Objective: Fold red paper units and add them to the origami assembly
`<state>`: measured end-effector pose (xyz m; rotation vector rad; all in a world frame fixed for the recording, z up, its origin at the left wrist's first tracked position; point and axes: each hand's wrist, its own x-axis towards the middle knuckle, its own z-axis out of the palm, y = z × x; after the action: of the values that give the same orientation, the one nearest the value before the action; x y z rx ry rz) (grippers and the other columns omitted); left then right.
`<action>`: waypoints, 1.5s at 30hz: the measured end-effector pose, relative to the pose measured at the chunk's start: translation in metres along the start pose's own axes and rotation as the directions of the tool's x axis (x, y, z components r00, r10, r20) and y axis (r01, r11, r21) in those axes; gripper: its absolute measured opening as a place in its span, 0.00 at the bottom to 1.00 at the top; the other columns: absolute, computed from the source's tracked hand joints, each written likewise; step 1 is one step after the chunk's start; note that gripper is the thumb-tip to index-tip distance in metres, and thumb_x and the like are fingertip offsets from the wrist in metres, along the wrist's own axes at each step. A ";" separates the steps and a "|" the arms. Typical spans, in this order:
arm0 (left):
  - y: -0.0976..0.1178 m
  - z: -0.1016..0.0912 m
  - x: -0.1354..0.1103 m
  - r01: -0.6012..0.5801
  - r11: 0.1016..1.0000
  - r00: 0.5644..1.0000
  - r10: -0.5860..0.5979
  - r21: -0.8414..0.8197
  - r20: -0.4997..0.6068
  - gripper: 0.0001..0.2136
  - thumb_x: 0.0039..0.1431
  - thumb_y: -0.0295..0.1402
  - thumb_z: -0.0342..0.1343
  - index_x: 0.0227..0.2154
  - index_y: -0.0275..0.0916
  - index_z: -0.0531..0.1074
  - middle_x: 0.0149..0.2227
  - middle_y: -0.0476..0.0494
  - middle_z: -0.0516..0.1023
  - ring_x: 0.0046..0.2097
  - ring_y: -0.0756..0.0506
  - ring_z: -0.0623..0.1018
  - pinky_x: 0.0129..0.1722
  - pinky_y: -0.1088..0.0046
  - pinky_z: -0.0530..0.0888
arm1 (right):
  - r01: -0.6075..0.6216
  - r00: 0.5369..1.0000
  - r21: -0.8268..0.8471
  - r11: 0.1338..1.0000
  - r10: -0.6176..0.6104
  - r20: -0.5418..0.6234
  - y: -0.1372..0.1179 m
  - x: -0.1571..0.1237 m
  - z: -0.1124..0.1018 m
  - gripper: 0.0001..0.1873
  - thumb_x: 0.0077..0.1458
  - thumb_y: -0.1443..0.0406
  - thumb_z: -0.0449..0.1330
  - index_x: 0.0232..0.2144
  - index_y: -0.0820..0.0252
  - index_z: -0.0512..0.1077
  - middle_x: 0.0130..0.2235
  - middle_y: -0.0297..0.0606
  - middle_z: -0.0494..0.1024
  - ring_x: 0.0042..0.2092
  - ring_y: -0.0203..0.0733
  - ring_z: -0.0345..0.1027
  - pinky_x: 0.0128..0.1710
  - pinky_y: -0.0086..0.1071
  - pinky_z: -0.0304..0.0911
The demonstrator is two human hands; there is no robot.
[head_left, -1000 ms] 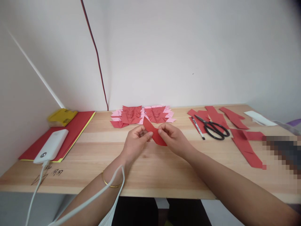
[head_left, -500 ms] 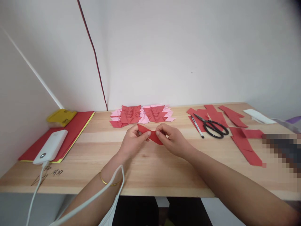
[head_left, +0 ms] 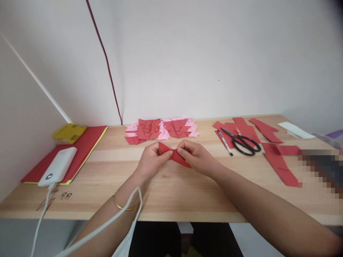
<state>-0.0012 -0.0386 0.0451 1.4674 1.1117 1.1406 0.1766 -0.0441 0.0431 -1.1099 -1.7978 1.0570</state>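
Note:
Between my two hands is a small folded piece of red paper [head_left: 183,160], held up over the middle of the wooden table. My left hand [head_left: 154,157] pinches its left side between thumb and fingers. The thumb and fingers of my right hand [head_left: 195,157] grip it from the right, close to the left thumb. Parts of the paper are hidden behind the fingers. Beyond my hands, several folded red paper pieces [head_left: 175,129] and pink paper pieces [head_left: 164,134] lie in two overlapping rows near the wall.
At the right lie black-handled scissors [head_left: 245,145], a marker pen [head_left: 225,142] and red paper scraps [head_left: 281,170]. A white power bank [head_left: 59,165] with a cable rests on red sheets [head_left: 87,142] at the left, beside a yellow packet [head_left: 70,134]. The cable crosses my left forearm.
The red paper has tilted slightly, and its lower right edge now reaches further right and down. Both hands keep their pinch, nearly in the same place.

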 end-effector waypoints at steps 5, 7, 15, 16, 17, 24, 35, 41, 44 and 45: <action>-0.004 -0.001 0.001 0.017 1.000 0.999 -0.017 -0.002 -0.043 0.06 0.46 0.33 0.62 0.23 0.36 0.71 0.24 0.49 0.73 0.27 0.51 0.71 0.29 0.76 0.68 | 0.005 1.000 0.048 0.999 -0.005 0.002 -0.002 0.001 -0.003 0.17 0.59 0.57 0.48 0.22 0.59 0.61 0.25 0.32 0.64 0.28 0.33 0.57 0.29 0.28 0.55; -0.007 -0.001 0.001 0.023 1.000 0.998 -0.024 -0.018 -0.057 0.06 0.46 0.33 0.62 0.24 0.36 0.72 0.25 0.48 0.74 0.28 0.51 0.72 0.29 0.75 0.68 | -0.013 1.000 0.053 0.998 0.012 0.011 -0.003 0.000 -0.004 0.16 0.58 0.56 0.50 0.24 0.59 0.64 0.26 0.32 0.64 0.28 0.33 0.56 0.28 0.28 0.55; -0.010 0.000 0.001 0.026 0.997 0.996 -0.032 -0.068 -0.087 0.06 0.44 0.32 0.63 0.25 0.35 0.72 0.25 0.49 0.75 0.27 0.51 0.72 0.28 0.76 0.67 | -0.055 0.998 0.077 0.995 0.053 0.028 0.002 0.001 -0.001 0.11 0.53 0.57 0.56 0.30 0.60 0.69 0.28 0.33 0.68 0.27 0.32 0.57 0.25 0.27 0.54; -0.010 0.000 0.001 0.026 0.997 0.996 -0.031 -0.068 -0.081 0.06 0.45 0.32 0.62 0.24 0.36 0.72 0.25 0.49 0.74 0.27 0.51 0.72 0.28 0.76 0.67 | -0.052 0.998 0.071 0.996 0.050 0.028 0.003 0.001 -0.001 0.11 0.53 0.58 0.56 0.30 0.60 0.69 0.27 0.33 0.68 0.27 0.32 0.56 0.25 0.27 0.53; -0.010 0.001 0.001 0.026 0.997 0.997 -0.031 -0.068 -0.074 0.07 0.45 0.32 0.62 0.25 0.36 0.72 0.25 0.49 0.74 0.27 0.51 0.72 0.28 0.76 0.67 | -0.045 0.999 0.063 0.997 0.044 0.028 0.003 0.002 -0.001 0.10 0.54 0.58 0.55 0.29 0.60 0.69 0.27 0.33 0.68 0.27 0.32 0.56 0.25 0.27 0.53; -0.008 0.003 0.000 0.050 0.995 0.995 -0.057 -0.080 -0.081 0.06 0.45 0.31 0.62 0.26 0.35 0.73 0.26 0.47 0.75 0.28 0.50 0.73 0.29 0.75 0.68 | -0.014 1.000 0.035 0.999 0.013 0.007 0.001 0.001 -0.001 0.06 0.52 0.62 0.56 0.30 0.60 0.69 0.29 0.34 0.69 0.29 0.34 0.59 0.28 0.28 0.56; -0.011 0.005 0.000 0.071 0.990 0.994 -0.081 -0.120 -0.078 0.08 0.45 0.33 0.62 0.28 0.35 0.73 0.28 0.46 0.76 0.30 0.49 0.74 0.30 0.74 0.69 | -0.054 0.999 0.090 0.994 0.054 -0.003 0.000 0.001 0.000 0.06 0.51 0.63 0.57 0.27 0.60 0.67 0.27 0.31 0.67 0.27 0.32 0.56 0.26 0.28 0.53; -0.005 0.006 -0.002 0.085 0.993 0.993 -0.091 -0.077 -0.080 0.08 0.45 0.33 0.62 0.26 0.34 0.71 0.28 0.46 0.76 0.30 0.48 0.74 0.30 0.73 0.69 | -0.055 0.998 0.093 0.994 0.056 -0.007 0.003 0.002 0.000 0.04 0.50 0.64 0.56 0.28 0.61 0.67 0.27 0.31 0.67 0.27 0.31 0.56 0.27 0.27 0.53; -0.001 0.008 -0.003 0.076 0.995 0.993 -0.082 -0.063 -0.086 0.08 0.44 0.33 0.62 0.25 0.35 0.70 0.27 0.47 0.75 0.30 0.49 0.74 0.31 0.74 0.69 | -0.059 0.998 0.106 0.993 0.060 -0.002 0.005 0.002 0.001 0.04 0.50 0.65 0.56 0.28 0.61 0.66 0.27 0.31 0.66 0.27 0.31 0.56 0.27 0.27 0.53; 0.000 0.008 -0.003 0.072 0.996 0.993 -0.077 -0.053 -0.090 0.08 0.44 0.33 0.62 0.25 0.35 0.70 0.27 0.47 0.75 0.30 0.49 0.73 0.31 0.74 0.69 | -0.061 0.998 0.110 0.992 0.061 0.000 0.005 0.002 0.001 0.04 0.50 0.65 0.56 0.29 0.61 0.66 0.27 0.31 0.66 0.28 0.32 0.57 0.27 0.27 0.53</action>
<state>0.0064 -0.0430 0.0438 1.3357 1.1830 1.1851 0.1765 -0.0406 0.0383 -1.1048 -1.6911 1.1751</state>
